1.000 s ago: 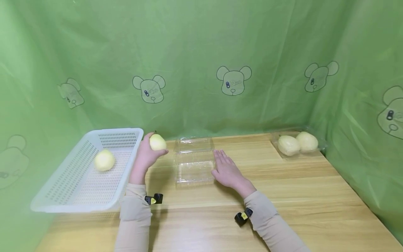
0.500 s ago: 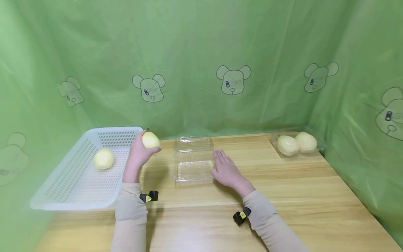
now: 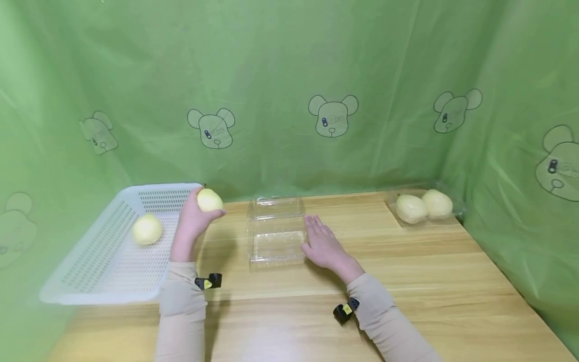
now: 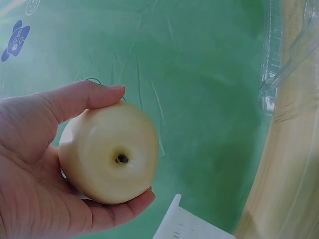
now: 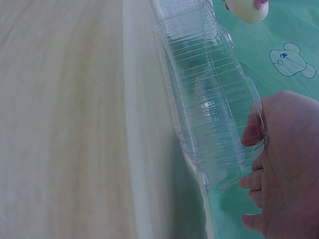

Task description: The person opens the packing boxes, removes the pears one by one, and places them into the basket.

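Observation:
My left hand (image 3: 191,221) holds a pale yellow pear (image 3: 210,200) over the right rim of the white basket, thumb on one side and fingers on the other. In the left wrist view, the pear's dark calyx end (image 4: 121,158) faces the camera. A clear plastic clamshell box (image 3: 277,247) lies with its lid raised on the table between my hands. My right hand (image 3: 323,247) rests against the box's right side, fingers straight and thumb at the rim. In the right wrist view, the thumb (image 5: 254,130) overlaps the clear wall.
Another pear (image 3: 147,230) sits in the white perforated basket (image 3: 101,298) at left. At the back right, a clear box (image 3: 407,221) contains two pears (image 3: 425,205). Green curtain (image 3: 271,75) encloses the wooden table (image 3: 407,281) at the back and sides.
My left hand has moved left with the pear, from beside the basket to over its right rim. The right hand stays against the clamshell box.

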`<state>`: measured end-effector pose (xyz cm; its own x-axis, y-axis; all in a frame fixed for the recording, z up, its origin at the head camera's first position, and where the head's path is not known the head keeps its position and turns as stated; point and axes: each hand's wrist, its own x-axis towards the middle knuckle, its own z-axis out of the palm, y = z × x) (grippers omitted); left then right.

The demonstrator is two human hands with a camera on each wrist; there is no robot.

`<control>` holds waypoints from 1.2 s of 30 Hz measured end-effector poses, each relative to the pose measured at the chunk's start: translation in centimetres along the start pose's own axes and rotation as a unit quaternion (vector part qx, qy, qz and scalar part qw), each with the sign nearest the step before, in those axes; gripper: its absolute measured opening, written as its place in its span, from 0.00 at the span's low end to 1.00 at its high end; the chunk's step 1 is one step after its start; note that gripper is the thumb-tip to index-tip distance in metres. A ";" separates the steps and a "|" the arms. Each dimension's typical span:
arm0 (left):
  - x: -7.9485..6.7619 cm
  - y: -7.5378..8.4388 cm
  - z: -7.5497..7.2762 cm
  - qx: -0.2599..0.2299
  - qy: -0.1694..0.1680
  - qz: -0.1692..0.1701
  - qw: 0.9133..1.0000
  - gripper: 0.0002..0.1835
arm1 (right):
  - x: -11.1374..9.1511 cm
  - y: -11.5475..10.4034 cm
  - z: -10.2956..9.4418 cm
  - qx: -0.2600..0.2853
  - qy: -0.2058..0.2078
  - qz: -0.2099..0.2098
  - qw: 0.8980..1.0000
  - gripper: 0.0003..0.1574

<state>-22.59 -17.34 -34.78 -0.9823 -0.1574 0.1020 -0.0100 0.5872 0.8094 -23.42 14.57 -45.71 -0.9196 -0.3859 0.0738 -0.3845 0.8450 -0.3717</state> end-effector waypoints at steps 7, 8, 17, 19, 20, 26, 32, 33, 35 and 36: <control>0.1 0.2 -0.7 0.029 0.008 0.002 1.000 0.53 | -0.1 0.0 -0.1 -0.002 0.002 0.001 1.000 0.47; 0.1 0.2 -0.8 0.031 0.009 0.001 0.999 0.53 | -0.1 0.0 -0.1 -0.002 0.002 0.001 1.000 0.47; 0.2 0.7 -1.8 0.031 0.006 0.007 0.999 0.53 | -0.1 -0.2 0.1 0.000 0.000 0.000 1.000 0.47; 0.3 0.9 -2.0 0.035 0.008 0.011 0.999 0.53 | -0.1 -0.2 0.1 0.001 0.002 0.001 1.000 0.47; 0.3 1.0 -2.2 0.036 0.008 0.013 0.999 0.53 | -0.1 -0.2 0.1 0.001 0.004 0.000 1.000 0.47; 0.3 1.3 -3.1 0.053 0.011 0.015 0.998 0.54 | 0.0 0.0 0.1 0.001 0.007 -0.001 1.000 0.47; 0.4 1.5 -4.0 0.080 0.013 0.028 0.996 0.55 | 0.0 0.2 0.2 -0.003 0.010 -0.003 1.000 0.47; 0.4 1.5 -4.1 0.084 0.014 0.029 0.996 0.55 | 0.0 0.1 0.2 -0.003 0.009 -0.003 1.000 0.47; 0.4 1.5 -4.4 0.093 0.017 0.032 0.995 0.54 | 0.0 0.1 0.1 -0.002 0.007 -0.003 1.000 0.47; 0.4 1.5 -4.6 0.098 0.018 0.033 0.994 0.54 | 0.0 0.0 0.1 -0.002 0.005 -0.002 1.000 0.47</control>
<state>-22.11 -20.17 -30.90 -0.9746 -0.1392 0.1755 0.0154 0.7398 0.6726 -23.41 14.57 -45.84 -0.9186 -0.3858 0.0857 -0.3890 0.8445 -0.3680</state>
